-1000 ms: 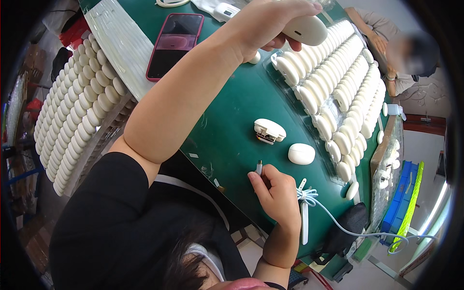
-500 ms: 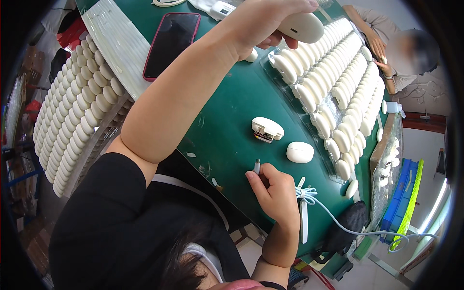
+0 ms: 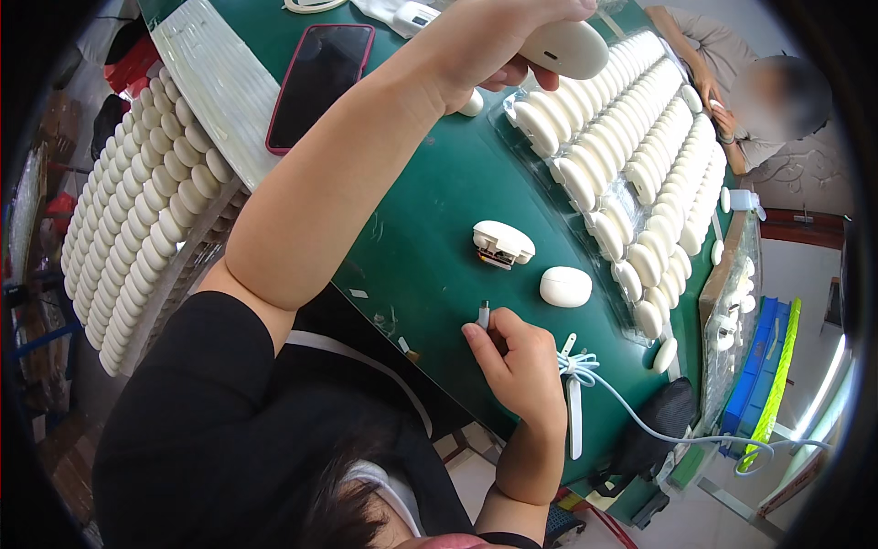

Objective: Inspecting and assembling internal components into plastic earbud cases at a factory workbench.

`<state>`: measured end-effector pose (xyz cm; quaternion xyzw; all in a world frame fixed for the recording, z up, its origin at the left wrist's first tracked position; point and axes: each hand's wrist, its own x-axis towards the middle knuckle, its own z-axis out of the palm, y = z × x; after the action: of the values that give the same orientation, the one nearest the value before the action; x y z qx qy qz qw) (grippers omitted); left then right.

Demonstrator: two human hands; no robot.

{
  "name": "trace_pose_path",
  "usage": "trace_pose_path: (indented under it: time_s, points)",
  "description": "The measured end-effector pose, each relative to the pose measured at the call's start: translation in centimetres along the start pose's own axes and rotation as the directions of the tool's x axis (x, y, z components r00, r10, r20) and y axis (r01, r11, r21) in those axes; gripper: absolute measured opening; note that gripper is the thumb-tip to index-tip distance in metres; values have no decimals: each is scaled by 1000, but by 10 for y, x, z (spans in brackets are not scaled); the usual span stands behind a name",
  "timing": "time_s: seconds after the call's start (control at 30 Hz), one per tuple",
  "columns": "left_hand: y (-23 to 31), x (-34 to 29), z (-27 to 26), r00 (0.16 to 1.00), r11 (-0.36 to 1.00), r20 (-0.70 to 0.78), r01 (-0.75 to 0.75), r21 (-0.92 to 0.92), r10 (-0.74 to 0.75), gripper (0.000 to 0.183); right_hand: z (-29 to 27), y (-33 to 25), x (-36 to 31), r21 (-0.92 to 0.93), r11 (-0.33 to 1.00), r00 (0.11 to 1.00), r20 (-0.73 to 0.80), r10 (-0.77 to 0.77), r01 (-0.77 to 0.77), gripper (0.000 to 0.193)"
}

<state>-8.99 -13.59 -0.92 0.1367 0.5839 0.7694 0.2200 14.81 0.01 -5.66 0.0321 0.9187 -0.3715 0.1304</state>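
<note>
At the far side of the table, my left hand (image 3: 494, 46) is closed round a white rounded earbud case (image 3: 569, 51) with a small port slot in its side. My right hand (image 3: 523, 371), close to the near edge, pinches the grey plug of a charging cable (image 3: 484, 316), its metal tip pointing away from me. Beyond that plug lies an opened-up case (image 3: 504, 243) with inner parts and wires showing. A closed white earbud case (image 3: 565, 286) sits to its right. The plug touches neither of them.
Trays of white cases (image 3: 613, 137) fill the right side; another stack (image 3: 146, 210) stands left. A phone (image 3: 320, 87) lies beyond my left forearm. The bundled cable (image 3: 578, 366) and black pouch (image 3: 654, 425) are right of my right hand. A co-worker (image 3: 713, 91) sits at far right.
The view has shifted very slightly. Both my hands keep their hold and place. The co-worker's hands have moved a little.
</note>
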Motion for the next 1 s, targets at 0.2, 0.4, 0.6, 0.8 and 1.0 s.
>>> trace_pose_path:
  time_s: [0.2,0.4,0.6,0.8,1.0]
  points:
    - [0,0,0,1000,1000,-9,-19,-5,19,62,0,-1,0,-1,1000,1000,8,8,-8,29]
    - [-2,0,3,999,1000,-48,-13,25,15,65,-1,-3,0,-5,1000,1000,5,16,-16,28]
    - [-2,1,-1,1000,999,-8,-1,44,1,65,-1,-2,0,-9,1000,1000,6,15,-15,28]
    - [0,-1,1,1000,999,-8,-5,35,5,65,-1,-1,0,-11,1000,1000,8,12,-12,28]
    - [-4,1,0,999,1000,-35,-3,31,4,64,0,-1,1,-16,1000,1000,9,13,-12,28]
